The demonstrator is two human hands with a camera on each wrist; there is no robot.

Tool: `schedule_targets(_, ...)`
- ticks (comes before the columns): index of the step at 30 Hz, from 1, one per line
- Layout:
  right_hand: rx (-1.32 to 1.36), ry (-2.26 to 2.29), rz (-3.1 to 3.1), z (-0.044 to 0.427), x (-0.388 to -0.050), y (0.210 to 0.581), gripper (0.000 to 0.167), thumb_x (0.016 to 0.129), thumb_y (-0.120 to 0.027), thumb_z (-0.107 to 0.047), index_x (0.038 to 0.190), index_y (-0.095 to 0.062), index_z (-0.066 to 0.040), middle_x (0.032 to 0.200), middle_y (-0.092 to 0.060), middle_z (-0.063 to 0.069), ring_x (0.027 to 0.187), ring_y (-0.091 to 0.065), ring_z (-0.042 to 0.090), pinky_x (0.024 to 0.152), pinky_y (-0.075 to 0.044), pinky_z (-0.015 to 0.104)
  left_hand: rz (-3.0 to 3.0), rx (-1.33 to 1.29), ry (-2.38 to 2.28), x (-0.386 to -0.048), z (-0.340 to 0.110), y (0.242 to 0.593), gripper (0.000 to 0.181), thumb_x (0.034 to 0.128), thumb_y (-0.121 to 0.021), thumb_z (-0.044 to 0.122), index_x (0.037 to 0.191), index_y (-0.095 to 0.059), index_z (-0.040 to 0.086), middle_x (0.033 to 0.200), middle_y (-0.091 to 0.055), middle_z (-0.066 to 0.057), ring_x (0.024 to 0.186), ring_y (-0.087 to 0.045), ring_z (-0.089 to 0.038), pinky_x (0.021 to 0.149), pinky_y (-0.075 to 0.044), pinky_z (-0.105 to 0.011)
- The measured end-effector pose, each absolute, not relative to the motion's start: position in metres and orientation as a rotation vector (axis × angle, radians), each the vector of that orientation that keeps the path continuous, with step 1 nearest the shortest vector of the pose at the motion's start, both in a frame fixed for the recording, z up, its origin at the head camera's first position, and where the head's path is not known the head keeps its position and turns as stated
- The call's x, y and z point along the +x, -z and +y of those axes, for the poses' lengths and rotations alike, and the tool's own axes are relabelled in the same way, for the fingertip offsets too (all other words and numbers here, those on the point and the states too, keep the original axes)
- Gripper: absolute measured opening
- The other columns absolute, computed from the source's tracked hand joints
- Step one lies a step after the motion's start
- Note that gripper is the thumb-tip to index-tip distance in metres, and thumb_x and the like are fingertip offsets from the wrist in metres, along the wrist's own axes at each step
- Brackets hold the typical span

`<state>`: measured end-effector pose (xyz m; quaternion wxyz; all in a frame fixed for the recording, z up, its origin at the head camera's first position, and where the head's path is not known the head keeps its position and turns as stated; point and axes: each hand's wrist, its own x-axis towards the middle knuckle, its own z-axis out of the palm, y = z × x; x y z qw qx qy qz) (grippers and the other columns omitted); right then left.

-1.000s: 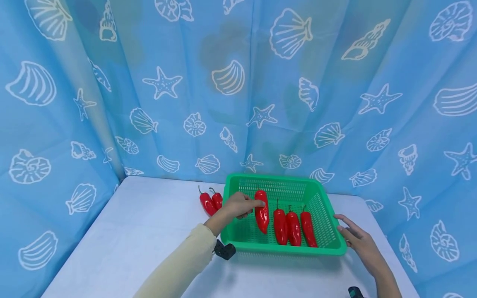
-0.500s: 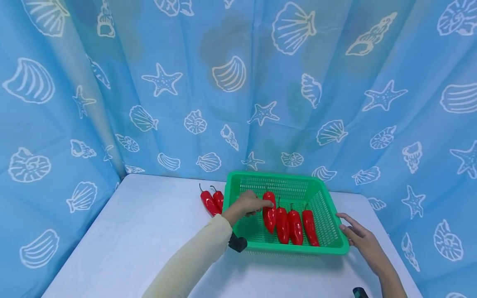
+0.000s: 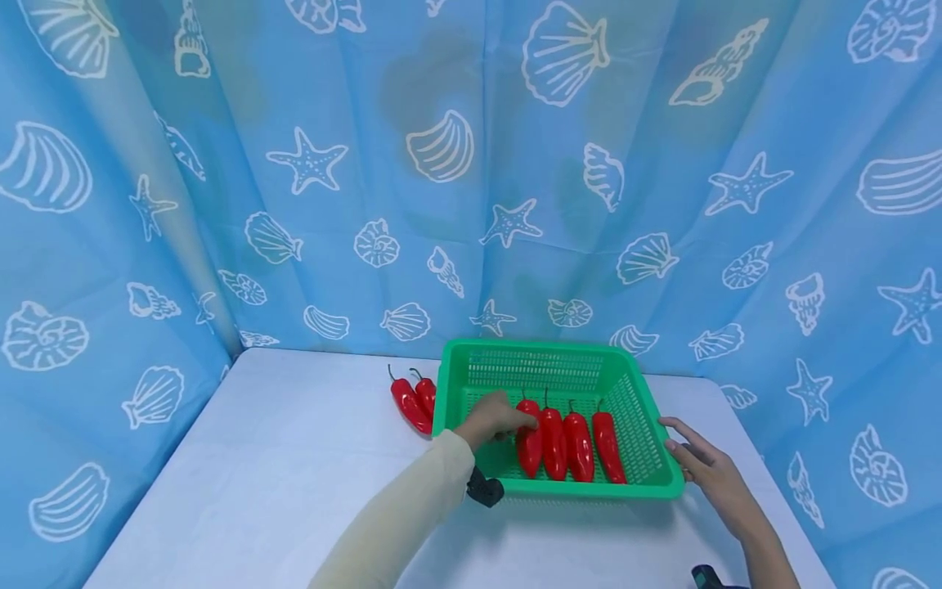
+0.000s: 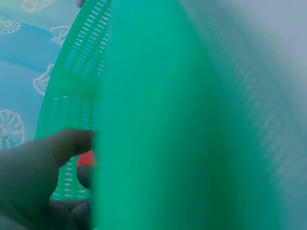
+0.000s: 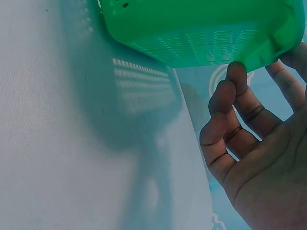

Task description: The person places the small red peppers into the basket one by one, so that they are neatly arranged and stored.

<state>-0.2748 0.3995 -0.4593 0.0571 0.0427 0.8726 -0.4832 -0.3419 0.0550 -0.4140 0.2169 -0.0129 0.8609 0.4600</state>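
Note:
In the head view my left hand (image 3: 495,417) reaches over the left side of the green basket (image 3: 559,489) and pinches a red pepper (image 3: 530,450) near its stem end. That pepper lies beside another red pepper (image 3: 553,446), with two more to its right. The left wrist view shows the thumb and fingers of my left hand (image 4: 33,177) around a bit of red pepper (image 4: 87,158), the rest hidden by the basket wall (image 4: 153,115). My right hand (image 3: 710,474) touches the basket's right rim with relaxed fingers; the right wrist view shows this hand (image 5: 264,139) beside the basket's outer wall (image 5: 201,43).
Two more red peppers (image 3: 409,405) lie on the white table (image 3: 294,458), just outside the basket's left side. A blue curtain (image 3: 331,204) with white shells and starfish hangs behind the table and at both sides.
My left hand has moved right and lowered its pepper to lie next to the others in the basket. The right hand has stayed at the rim.

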Motion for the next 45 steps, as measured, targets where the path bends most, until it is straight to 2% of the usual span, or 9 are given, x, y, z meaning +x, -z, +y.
schedule_targets(4, 0.129, 1.505, 2.624, 0.398, -0.275, 0.46, 0.069, 0.1, -0.047, -0.058, 0.158, -0.031, -0.023, 0.155, -0.035, 0.023, 0.13, -0.047, 0.041, 0.092, -0.048, 0.046, 2.383, -0.043, -1.274, -0.338, 0.056, 0.422, 0.038, 0.0848, -0.077, 0.024, 0.066, -0.046, 0.012, 0.052, -0.043, -0.003, 0.046, -0.038, -0.016, 0.049, -0.033, -0.028)
schedule_targets(9, 0.145, 1.508, 2.623, 0.397, -0.273, 0.461, 0.069, 0.099, -0.047, -0.059, 0.157, -0.032, -0.025, 0.158, -0.032, 0.019, 0.129, -0.047, 0.037, 0.094, -0.046, 0.048, 2.373, -0.093, -1.307, -0.334, 0.055, 0.435, 0.04, 0.0839, -0.078, 0.024, 0.065, -0.045, 0.012, 0.053, -0.044, -0.004, 0.047, -0.04, -0.017, 0.048, -0.034, -0.027)
schedule_targets(16, 0.21, 1.505, 2.591, 0.398, -0.273, 0.46, 0.076, 0.096, -0.048, -0.065, 0.158, -0.03, -0.026, 0.16, -0.027, 0.019, 0.135, -0.042, 0.041, 0.101, -0.041, 0.06, 2.42, -0.108, -1.307, -0.335, 0.055, 0.443, 0.038, 0.0858, -0.077, 0.031, 0.072, -0.047, 0.012, 0.058, -0.048, -0.004, 0.051, -0.045, -0.018, 0.05, -0.038, -0.029)
schedule_targets(22, 0.187, 1.488, 2.631, 0.398, -0.274, 0.459, 0.073, 0.097, -0.046, -0.064, 0.158, -0.03, -0.027, 0.157, -0.032, 0.02, 0.129, -0.048, 0.039, 0.095, -0.047, 0.05, 2.378, -0.081, -1.353, -0.341, 0.043, 0.43, 0.048, 0.0936, -0.067, 0.032, 0.057, -0.042, 0.015, 0.051, -0.041, -0.001, 0.048, -0.043, -0.016, 0.049, -0.037, -0.029)
schedule_targets(23, 0.183, 1.485, 2.638, 0.398, -0.274, 0.458, 0.073, 0.097, -0.046, -0.064, 0.158, -0.03, -0.027, 0.157, -0.033, 0.021, 0.128, -0.049, 0.039, 0.095, -0.048, 0.049, 2.371, -0.068, -1.363, -0.342, 0.04, 0.426, 0.048, 0.0949, -0.065, 0.033, 0.057, -0.043, 0.014, 0.053, -0.047, -0.003, 0.05, -0.046, -0.017, 0.051, -0.039, -0.03)
schedule_targets(29, 0.203, 1.479, 2.632, 0.396, -0.274, 0.459, 0.074, 0.097, -0.046, -0.065, 0.158, -0.03, -0.027, 0.158, -0.031, 0.021, 0.127, -0.05, 0.035, 0.092, -0.05, 0.043, 2.265, 0.051, -1.55, -0.341, 0.019, 0.407, 0.035, 0.097, -0.063, 0.03, 0.071, -0.054, 0.009, 0.066, -0.056, -0.006, 0.058, -0.052, -0.019, 0.057, -0.045, -0.03)
schedule_targets(35, 0.238, 1.5, 2.6, 0.397, -0.274, 0.461, 0.076, 0.095, -0.048, -0.066, 0.158, -0.03, -0.029, 0.157, -0.033, 0.02, 0.123, -0.053, 0.027, 0.087, -0.051, 0.032, 2.101, 0.067, -1.822, -0.343, 0.001, 0.387, 0.025, 0.0941, -0.064, 0.03, 0.082, -0.061, 0.009, 0.066, -0.05, -0.003, 0.057, -0.049, -0.017, 0.055, -0.045, -0.027)
schedule_targets(40, 0.241, 1.503, 2.595, 0.399, -0.274, 0.462, 0.076, 0.095, -0.047, -0.066, 0.158, -0.029, -0.029, 0.157, -0.032, 0.021, 0.129, -0.048, 0.033, 0.088, -0.051, 0.032, 2.116, 0.142, -1.877, -0.342, -0.014, 0.377, 0.026, 0.0956, -0.064, 0.033, 0.089, -0.06, 0.009, 0.067, -0.047, -0.002, 0.059, -0.046, -0.018, 0.057, -0.044, -0.028)
schedule_targets(45, 0.241, 1.48, 2.591, 0.397, -0.276, 0.46, 0.078, 0.095, -0.047, -0.067, 0.159, -0.028, -0.027, 0.157, -0.033, 0.022, 0.127, -0.051, 0.032, 0.087, -0.051, 0.032, 2.168, 0.109, -1.893, -0.34, -0.029, 0.376, 0.028, 0.0957, -0.063, 0.035, 0.101, -0.064, 0.008, 0.067, -0.048, -0.002, 0.059, -0.047, -0.017, 0.057, -0.045, -0.027)
